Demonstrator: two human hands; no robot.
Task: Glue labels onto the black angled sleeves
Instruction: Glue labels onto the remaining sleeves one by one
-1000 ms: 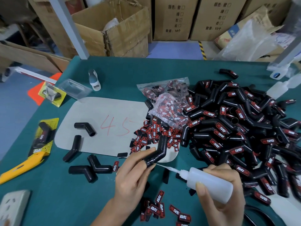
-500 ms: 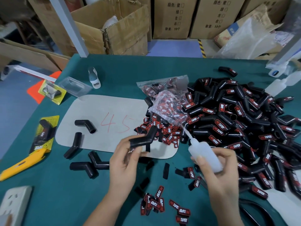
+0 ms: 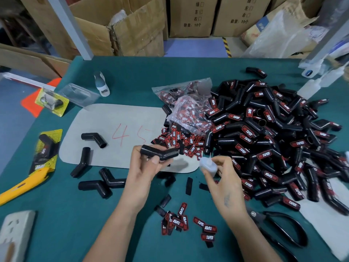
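My left hand (image 3: 144, 170) grips a bare black angled sleeve (image 3: 160, 153) and holds it level above the grey mat (image 3: 105, 127). My right hand (image 3: 223, 181) holds a small white glue bottle (image 3: 207, 165) with its nozzle pointing up and away, a little right of the sleeve. Loose red-and-black labels lie in a heap (image 3: 181, 141) by the mat and in a smaller group (image 3: 188, 224) near my wrists. Several bare sleeves (image 3: 94, 138) lie to the left. A big pile of labelled sleeves (image 3: 273, 137) covers the right side.
Plastic bags of labels (image 3: 188, 108) sit behind the heap. Black pliers (image 3: 279, 229) lie at the front right, a yellow utility knife (image 3: 20, 186) and a white power strip (image 3: 15, 229) at the left. A small glue tube (image 3: 101, 84) stands further back. Cardboard boxes (image 3: 132, 31) line the table's far edge.
My left hand has turned the sleeve from tilted to level and lifted it slightly. My right hand has swung the glue bottle away from the sleeve and tipped its nozzle upward.
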